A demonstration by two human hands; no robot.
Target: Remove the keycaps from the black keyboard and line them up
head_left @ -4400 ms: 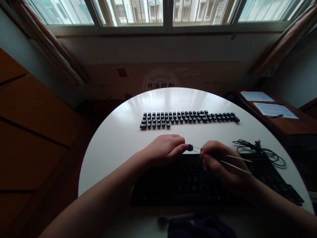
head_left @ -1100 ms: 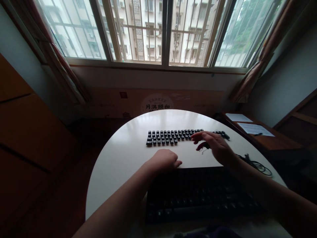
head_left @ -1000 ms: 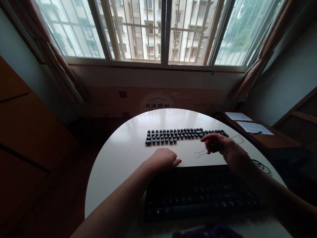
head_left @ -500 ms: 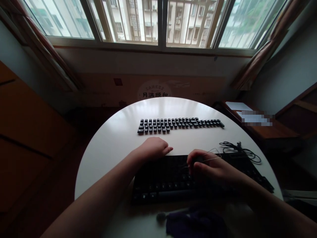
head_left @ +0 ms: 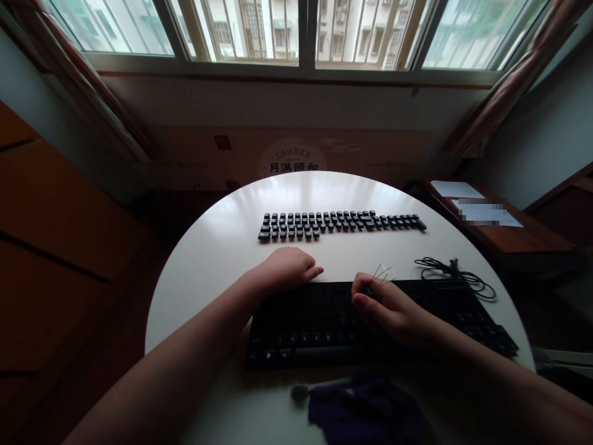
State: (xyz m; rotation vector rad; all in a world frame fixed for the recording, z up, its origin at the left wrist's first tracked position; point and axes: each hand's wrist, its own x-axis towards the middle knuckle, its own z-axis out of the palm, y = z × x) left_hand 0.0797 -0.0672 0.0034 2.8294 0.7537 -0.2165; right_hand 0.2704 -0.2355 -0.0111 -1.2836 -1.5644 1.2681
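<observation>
A black keyboard (head_left: 306,309) lies across the white table, its upper left part bare of keycaps while lower rows keep theirs. My left hand (head_left: 288,269) is closed over the keyboard's back left edge, thumb pointing right; its other fingertips are hidden. Above the middle of the keyboard, my right hand (head_left: 382,306) is closed around a wire keycap puller (head_left: 367,289), with its thin wire loops sticking up and to the right. I cannot make out whether a keycap is in the puller. Loose black keycaps (head_left: 324,221) stand in rows beyond the keyboard.
The keyboard's coiled cable (head_left: 456,272) lies at the back right. Near the front are a brush (head_left: 300,392) with dark bristles and a purple cloth (head_left: 361,411). The round white table (head_left: 194,278) stands before a window; a wooden side table (head_left: 523,238) holds papers.
My right hand has turned the keycap puller, so its wire loops now point more upward. My left hand stays at the keyboard's edge. The camera view has shifted slightly.
</observation>
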